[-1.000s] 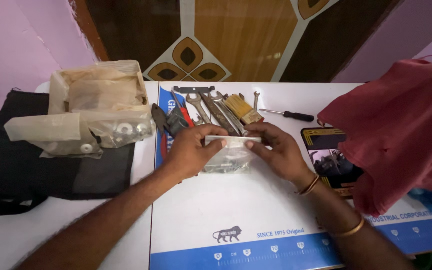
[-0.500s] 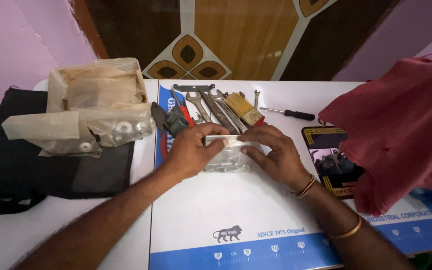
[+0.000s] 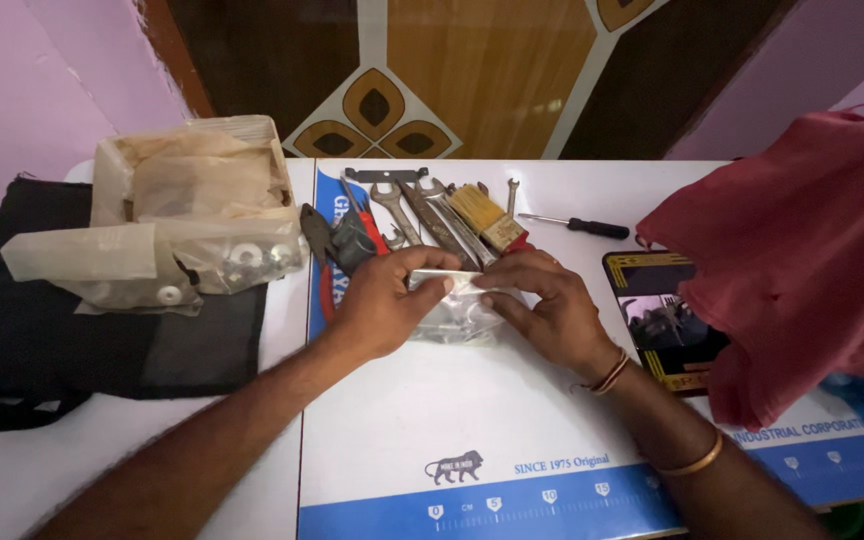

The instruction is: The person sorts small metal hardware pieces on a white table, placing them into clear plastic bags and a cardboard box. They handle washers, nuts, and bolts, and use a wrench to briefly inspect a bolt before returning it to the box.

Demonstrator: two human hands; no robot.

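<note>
At the far left a black cloth bag (image 3: 72,330) lies flat on the white table (image 3: 12,480). On its upper edge rests a crumpled pile of cloudy plastic bags (image 3: 182,215) holding washers and small fittings; it overhangs toward the board and could slide if the table is jolted.

Right of it, a white board with blue printed bands (image 3: 472,420) carries a row of tools along its far edge: pliers with red grips (image 3: 337,245), several spanners (image 3: 407,210), a small paintbrush (image 3: 487,218) and, further right, a black-handled screwdriver (image 3: 577,226).

The left hand (image 3: 382,300) pinches the top edge of a small clear plastic pouch (image 3: 457,315) between thumb and fingers. The right hand (image 3: 547,305) grips the same edge from the other side, fingers curled over it. The pouch lies on the board between the two hands, just in front of the tools. I cannot tell its contents.

Risk, in my judgement: a sharp pull at the thin edge may tear the film or scatter whatever is inside among the tools. The knuckles are close to the spanners and could knock them.

At the right, a dark framed picture (image 3: 652,310) lies partly under a red cloth (image 3: 802,250).

Against the earlier frames, both hands have drawn closer together over the pouch's edge; the surroundings are unchanged.
</note>
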